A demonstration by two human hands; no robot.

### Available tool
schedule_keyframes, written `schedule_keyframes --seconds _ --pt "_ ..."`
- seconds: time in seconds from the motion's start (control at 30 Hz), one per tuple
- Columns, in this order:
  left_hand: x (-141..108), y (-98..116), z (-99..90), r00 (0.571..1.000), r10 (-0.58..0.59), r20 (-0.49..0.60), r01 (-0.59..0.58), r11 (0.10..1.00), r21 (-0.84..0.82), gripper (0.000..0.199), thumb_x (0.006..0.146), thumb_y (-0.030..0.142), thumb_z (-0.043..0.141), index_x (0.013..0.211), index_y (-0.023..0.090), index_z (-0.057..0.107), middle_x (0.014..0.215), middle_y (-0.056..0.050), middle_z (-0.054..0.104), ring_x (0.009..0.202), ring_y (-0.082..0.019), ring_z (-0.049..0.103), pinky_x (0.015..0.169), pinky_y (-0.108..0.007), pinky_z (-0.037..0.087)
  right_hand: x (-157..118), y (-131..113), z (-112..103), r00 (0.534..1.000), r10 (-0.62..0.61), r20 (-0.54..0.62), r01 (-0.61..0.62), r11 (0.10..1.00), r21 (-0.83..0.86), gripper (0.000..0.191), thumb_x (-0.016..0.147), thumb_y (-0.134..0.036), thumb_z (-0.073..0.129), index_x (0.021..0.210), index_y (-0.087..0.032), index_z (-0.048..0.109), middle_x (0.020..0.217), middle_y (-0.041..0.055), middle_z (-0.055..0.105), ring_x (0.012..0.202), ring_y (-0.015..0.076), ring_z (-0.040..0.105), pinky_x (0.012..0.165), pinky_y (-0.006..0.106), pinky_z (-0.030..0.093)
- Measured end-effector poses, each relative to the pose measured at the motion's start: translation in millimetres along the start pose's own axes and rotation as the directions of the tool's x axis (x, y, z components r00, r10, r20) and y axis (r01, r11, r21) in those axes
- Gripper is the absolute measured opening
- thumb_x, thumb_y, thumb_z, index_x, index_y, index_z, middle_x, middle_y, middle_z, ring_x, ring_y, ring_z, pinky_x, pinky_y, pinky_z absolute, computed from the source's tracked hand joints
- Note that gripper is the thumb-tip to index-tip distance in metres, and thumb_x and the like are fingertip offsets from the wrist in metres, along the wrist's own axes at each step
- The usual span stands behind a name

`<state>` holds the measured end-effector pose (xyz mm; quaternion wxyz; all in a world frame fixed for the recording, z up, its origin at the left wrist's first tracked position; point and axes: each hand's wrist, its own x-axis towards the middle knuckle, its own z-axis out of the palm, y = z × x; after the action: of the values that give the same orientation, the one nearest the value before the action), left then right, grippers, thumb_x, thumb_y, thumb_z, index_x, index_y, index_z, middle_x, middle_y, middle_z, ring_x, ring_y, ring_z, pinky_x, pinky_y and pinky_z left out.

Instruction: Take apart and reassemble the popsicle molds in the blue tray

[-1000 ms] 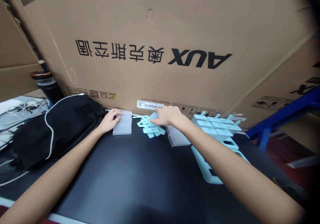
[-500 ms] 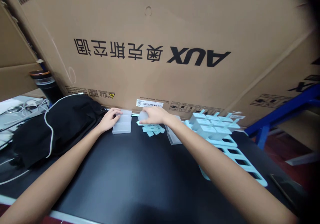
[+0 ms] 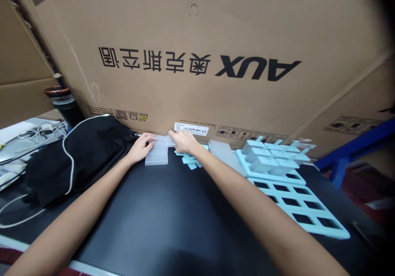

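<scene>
My left hand rests with its fingers apart on the left edge of a translucent tray. Just right of it, my right hand is closed on a small translucent piece that meets the tray's right side. Several light blue sticks lie in a loose pile below my right hand. Another translucent tray lies to the right of the pile, partly behind my right forearm. Further right, light blue popsicle molds with upright handles sit in a blue frame.
An empty-slotted blue frame lies at the right of the black table. A black cloth bag with a white cable is at the left, before a dark cup. A large cardboard box stands behind.
My right hand has brought the translucent piece left against the tray. My left hand stays on the tray. The camera view has shifted slightly, and more of the slotted frame shows.
</scene>
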<state>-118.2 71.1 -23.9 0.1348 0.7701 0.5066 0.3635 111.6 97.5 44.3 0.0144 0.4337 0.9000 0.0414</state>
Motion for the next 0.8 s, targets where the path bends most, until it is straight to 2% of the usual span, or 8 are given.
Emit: schedule_keyframes --seconds 0.23,0.33,0.4,0.5,0.6,0.7,0.8 --pt "0.6 -0.5 -0.5 1.000 0.002 0.000 -0.002 1.000 -0.008 0.029 0.090 0.035 0.045 0.103 0.019 0.066 0.120 -0.009 0.057 0.114 -0.025 0.055 0.095 -0.043 0.048 -6.4 5.5 -9.6 0.999 -0.001 -0.034 0.000 1.000 -0.027 0.052 0.074 -0.012 0.056 0.125 -0.019 0.046 0.103 0.0126 0.066 0.091 0.0261 0.061 0.071 0.032 0.038" --pt "1.3 -2.7 -0.2 1.000 0.007 0.003 -0.007 1.000 -0.010 0.029 0.089 0.034 0.046 0.103 0.018 0.066 0.120 -0.009 0.057 0.113 -0.025 0.055 0.093 -0.041 0.049 -20.6 10.0 -16.7 0.997 0.018 -0.070 -0.019 1.000 -0.014 0.046 0.079 -0.014 0.053 0.124 -0.019 0.046 0.102 0.0117 0.066 0.089 0.0250 0.062 0.070 0.032 0.039" --pt "1.9 -3.9 -0.1 1.000 0.004 0.003 -0.004 1.000 -0.008 0.029 0.088 0.034 0.047 0.103 0.018 0.067 0.120 -0.009 0.058 0.113 -0.025 0.055 0.089 -0.039 0.051 -36.0 8.2 -19.8 0.995 0.026 -0.096 -0.026 1.000 -0.001 0.041 0.084 -0.022 0.052 0.124 -0.019 0.045 0.108 0.0114 0.064 0.093 0.0250 0.061 0.072 0.033 0.041" --pt "2.7 -4.6 -0.2 1.000 0.000 -0.001 0.000 1.000 -0.012 0.029 0.086 0.035 0.049 0.102 0.019 0.067 0.120 -0.009 0.058 0.112 -0.025 0.056 0.086 -0.038 0.051 -64.6 -4.1 -18.7 0.991 -0.021 -0.134 0.025 0.999 0.030 0.049 0.086 -0.045 0.057 0.127 -0.022 0.045 0.122 0.0106 0.055 0.093 0.0240 0.060 0.073 0.033 0.044" --pt "3.0 -4.0 -0.7 1.000 0.007 -0.001 -0.007 1.000 -0.030 0.028 0.085 0.035 0.050 0.100 0.019 0.068 0.119 -0.009 0.059 0.114 -0.024 0.055 0.094 -0.040 0.048 -91.1 -22.0 -11.8 0.978 -0.136 -0.159 0.150 0.986 0.077 0.062 0.081 -0.060 0.059 0.128 -0.022 0.046 0.125 0.0110 0.048 0.081 0.0199 0.060 0.071 0.034 0.046" --pt "2.8 -2.6 -1.3 1.000 0.008 -0.007 -0.008 0.999 -0.052 0.028 0.084 0.035 0.050 0.099 0.019 0.068 0.118 -0.008 0.060 0.117 -0.025 0.054 0.099 -0.042 0.044 -105.4 -34.9 -6.0 0.969 -0.179 -0.170 0.203 0.969 0.141 0.065 0.084 -0.064 0.052 0.133 -0.020 0.045 0.122 0.0119 0.047 0.081 0.0202 0.059 0.074 0.035 0.048" --pt "2.8 -1.7 -1.6 1.000 -0.005 -0.019 0.004 0.997 -0.077 0.027 0.082 0.035 0.051 0.097 0.019 0.068 0.118 -0.009 0.061 0.116 -0.025 0.054 0.098 -0.042 0.044 -104.3 -37.5 -6.0 0.979 -0.133 -0.151 0.167 0.956 0.242 0.066 0.090 -0.056 0.045 0.141 -0.015 0.037 0.123 0.0148 0.046 0.084 0.0215 0.059 0.079 0.037 0.049"
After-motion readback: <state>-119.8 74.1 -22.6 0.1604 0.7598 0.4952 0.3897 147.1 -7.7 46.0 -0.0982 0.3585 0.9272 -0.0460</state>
